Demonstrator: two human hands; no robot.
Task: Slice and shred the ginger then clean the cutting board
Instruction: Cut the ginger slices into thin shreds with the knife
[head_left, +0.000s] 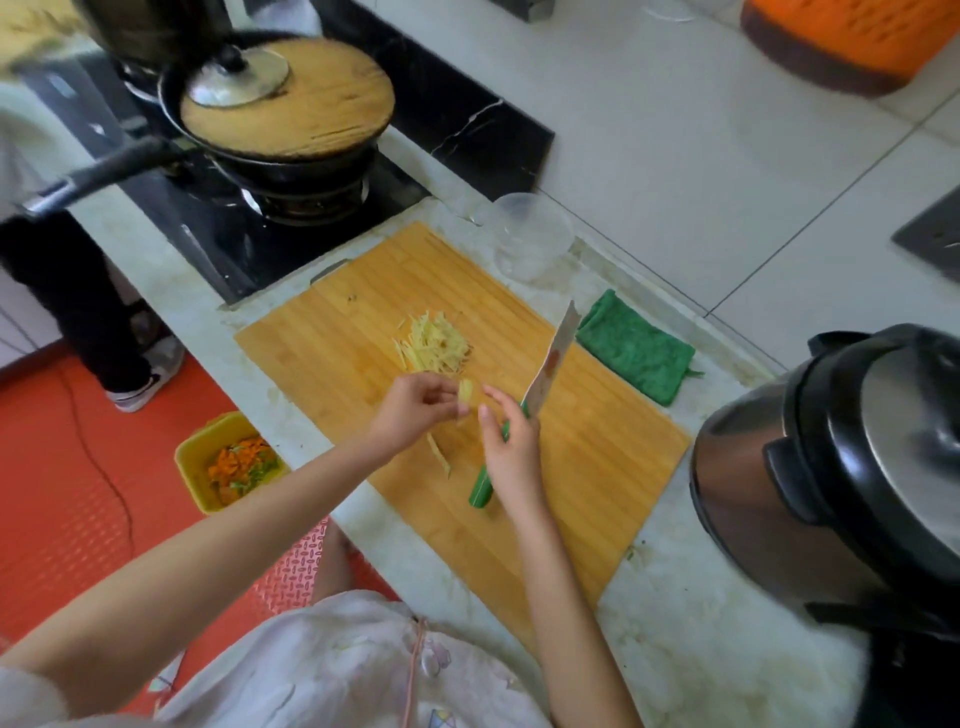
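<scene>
Right, ginger piece is pinched in the grip of the left hand, just above the board, with shreds piled beyond. The right hand has its grip wrapped round the knife, blade tilted up. A cloth lies beside the board on the tabletop.

The bamboo cutting board lies flat on the surface, slanting away from me. Pale yellow ginger shreds sit piled near its middle, with a few stray strips nearer me. My left grip pinches a small ginger piece above the board, beside the raised blade of the knife.
</scene>
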